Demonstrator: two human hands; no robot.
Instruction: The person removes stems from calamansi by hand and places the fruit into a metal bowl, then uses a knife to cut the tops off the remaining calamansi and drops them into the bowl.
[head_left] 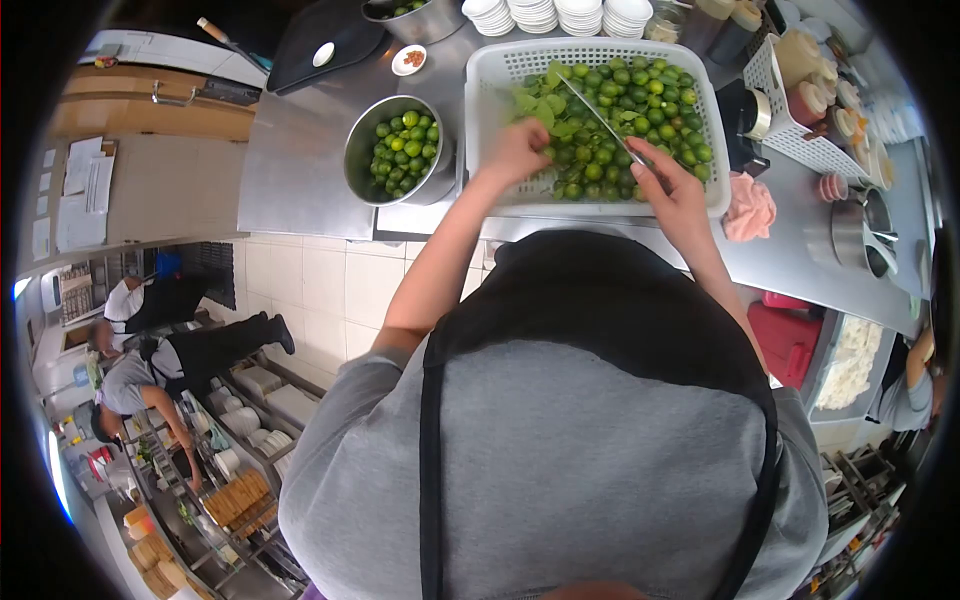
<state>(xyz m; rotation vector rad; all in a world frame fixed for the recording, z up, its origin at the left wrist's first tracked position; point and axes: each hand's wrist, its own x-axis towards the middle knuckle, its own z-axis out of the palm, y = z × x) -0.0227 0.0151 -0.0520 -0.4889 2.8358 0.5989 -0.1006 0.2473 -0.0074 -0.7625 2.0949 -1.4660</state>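
Note:
A white plastic basket [477, 130] holds many small green limes [655, 105], with loose green leaves [540, 103] heaped at its left side. My right hand [668, 188] is closed around a knife [597, 112], its long thin blade pointing up and left over the limes. Over the basket's left part, my left hand [517, 152] has its fingers curled together; whatever they hold is blurred and hidden. Left of the basket stands a steel pot [357, 165] with more limes [404, 150] inside.
A pink cloth [749, 208] lies right of the basket. Sauce bottles fill a white crate [790, 135] beyond it. Stacked white dishes [532, 17] line the back. A black tray [325, 35] and small dish [408, 61] are at back left. Other people [150, 370] work behind.

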